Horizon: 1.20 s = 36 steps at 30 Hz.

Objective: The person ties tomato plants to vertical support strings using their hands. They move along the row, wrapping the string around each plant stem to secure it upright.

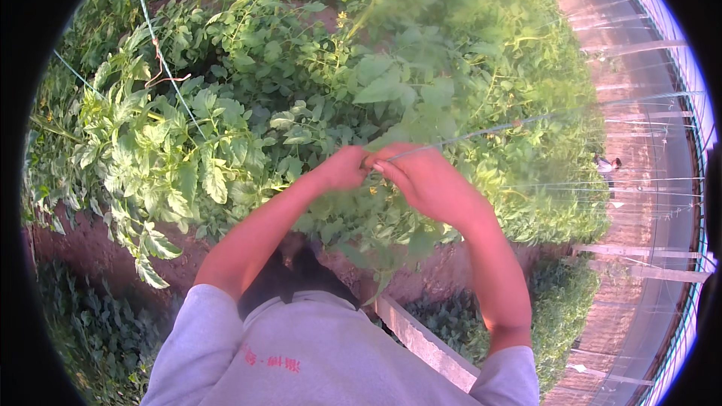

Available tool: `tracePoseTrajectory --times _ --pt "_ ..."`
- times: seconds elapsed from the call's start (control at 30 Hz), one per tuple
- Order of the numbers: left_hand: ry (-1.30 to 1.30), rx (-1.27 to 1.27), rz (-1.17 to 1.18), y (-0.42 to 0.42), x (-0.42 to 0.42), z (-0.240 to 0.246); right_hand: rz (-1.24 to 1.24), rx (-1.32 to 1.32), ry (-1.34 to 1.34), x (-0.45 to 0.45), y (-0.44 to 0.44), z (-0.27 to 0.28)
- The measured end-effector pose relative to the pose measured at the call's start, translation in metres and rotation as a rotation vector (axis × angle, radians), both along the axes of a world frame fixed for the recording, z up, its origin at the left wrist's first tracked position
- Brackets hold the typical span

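Observation:
In front of my chest, my left hand [345,167] and my right hand [426,177] meet among leafy tomato plants [293,118]. Between the thumb and fingers of my right hand is a pale blue-green twine [485,131]. It crosses the back of that hand and stretches away to the upper right. My left hand is curled with its fingertips against those of the right; what it grips is hidden. Blurred tomato leaves [386,87] rise close to the camera just above both hands.
Another twine [152,28] hangs at the upper left, with a reddish tie on it. A pale concrete post [423,338] slants beside my body. Concrete-like bars [648,270] cross at the right near the greenhouse's curved side. A person [608,165] is far off by the plants.

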<state>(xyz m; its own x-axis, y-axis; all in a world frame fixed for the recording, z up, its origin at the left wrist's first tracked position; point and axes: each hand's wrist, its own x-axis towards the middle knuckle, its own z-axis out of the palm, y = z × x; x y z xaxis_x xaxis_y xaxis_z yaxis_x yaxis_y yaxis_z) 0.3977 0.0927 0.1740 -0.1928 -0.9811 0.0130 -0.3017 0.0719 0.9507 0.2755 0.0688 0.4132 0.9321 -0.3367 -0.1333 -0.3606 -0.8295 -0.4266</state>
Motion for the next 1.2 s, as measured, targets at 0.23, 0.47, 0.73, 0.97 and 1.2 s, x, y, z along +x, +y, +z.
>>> tracePoseTrajectory --times 0.23,0.47,0.73,0.97,1.2 --pt "0.162 0.072 -0.086 0.011 0.012 0.010 -0.101 0.168 0.079 0.011 -0.049 -0.001" --pt "0.262 0.142 -0.054 0.015 0.030 0.018 0.118 -0.462 0.077 0.003 -0.073 -0.007" --pt "0.384 0.215 -0.169 0.025 0.047 0.013 -0.156 -0.138 0.651 0.020 -0.051 0.020" --pt "0.556 0.312 -0.121 0.042 0.058 -0.004 -0.502 0.755 0.328 0.003 -0.066 0.042" --pt "0.673 0.283 -0.016 0.060 0.071 -0.035 -0.675 1.372 -0.032 -0.010 -0.075 0.031"
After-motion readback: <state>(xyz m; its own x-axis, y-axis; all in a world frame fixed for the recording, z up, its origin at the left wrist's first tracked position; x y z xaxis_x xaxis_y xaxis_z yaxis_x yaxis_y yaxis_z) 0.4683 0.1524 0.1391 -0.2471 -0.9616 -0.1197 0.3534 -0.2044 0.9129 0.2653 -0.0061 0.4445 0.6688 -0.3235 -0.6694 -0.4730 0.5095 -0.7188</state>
